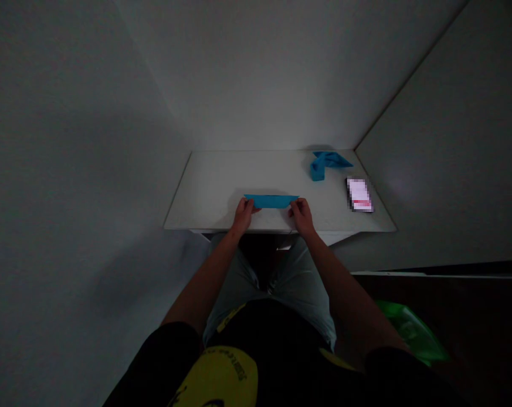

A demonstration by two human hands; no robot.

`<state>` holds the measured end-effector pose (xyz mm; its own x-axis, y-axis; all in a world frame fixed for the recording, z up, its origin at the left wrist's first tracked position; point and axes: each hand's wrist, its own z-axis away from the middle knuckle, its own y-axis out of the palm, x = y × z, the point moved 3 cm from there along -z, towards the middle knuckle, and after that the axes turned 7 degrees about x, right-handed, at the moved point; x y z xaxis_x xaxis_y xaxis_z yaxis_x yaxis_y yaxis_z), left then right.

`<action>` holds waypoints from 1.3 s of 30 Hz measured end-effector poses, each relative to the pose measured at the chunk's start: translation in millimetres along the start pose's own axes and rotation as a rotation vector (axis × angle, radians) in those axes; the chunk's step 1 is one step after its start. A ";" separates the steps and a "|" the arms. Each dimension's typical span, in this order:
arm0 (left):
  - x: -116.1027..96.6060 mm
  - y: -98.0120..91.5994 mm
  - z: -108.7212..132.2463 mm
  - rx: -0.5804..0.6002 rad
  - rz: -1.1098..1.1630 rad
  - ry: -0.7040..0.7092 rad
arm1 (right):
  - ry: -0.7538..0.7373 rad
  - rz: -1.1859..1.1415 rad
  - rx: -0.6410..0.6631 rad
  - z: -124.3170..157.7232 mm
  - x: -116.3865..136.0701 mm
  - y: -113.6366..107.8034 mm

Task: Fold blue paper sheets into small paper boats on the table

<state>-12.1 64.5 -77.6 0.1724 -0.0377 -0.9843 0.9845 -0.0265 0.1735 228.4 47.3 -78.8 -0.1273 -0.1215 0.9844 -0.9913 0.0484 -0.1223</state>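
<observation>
A long, narrow strip of folded blue paper [272, 202] is held level above the front half of the white table [209, 181]. My left hand [243, 213] pinches its left end between thumb and fingers. At its right end my right hand [301, 215] grips it in the same way. Further back on the right lies a folded blue piece [319, 167] with pointed ends, touched by neither hand.
A phone [360, 195] with a lit screen lies near the table's right edge. Walls [273, 85] stand behind the table and at both sides. On the dark floor at the lower right is a green plastic bag [412, 333].
</observation>
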 end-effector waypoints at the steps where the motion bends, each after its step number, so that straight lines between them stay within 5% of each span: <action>1: 0.3 0.8 0.3 0.000 0.014 -0.002 | -0.002 -0.001 0.004 0.1 -0.6 0.4; 13: -7.3 0.4 6.3 0.140 -0.276 -0.025 | 0.037 -0.028 0.090 8.0 5.2 4.7; 27: -4.1 -3.1 1.6 -0.103 -0.080 0.027 | 0.039 0.098 0.095 11.0 15.1 4.5; 39: -3.9 -0.5 7.6 0.005 -0.014 0.011 | -0.150 0.341 0.342 45.2 49.1 -10.8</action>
<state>-13.6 57.1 -73.5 0.1587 -0.0266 -0.9870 0.9867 -0.0324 0.1595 231.4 -4.0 -34.8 -0.4239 -0.2976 0.8554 -0.8434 -0.2147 -0.4926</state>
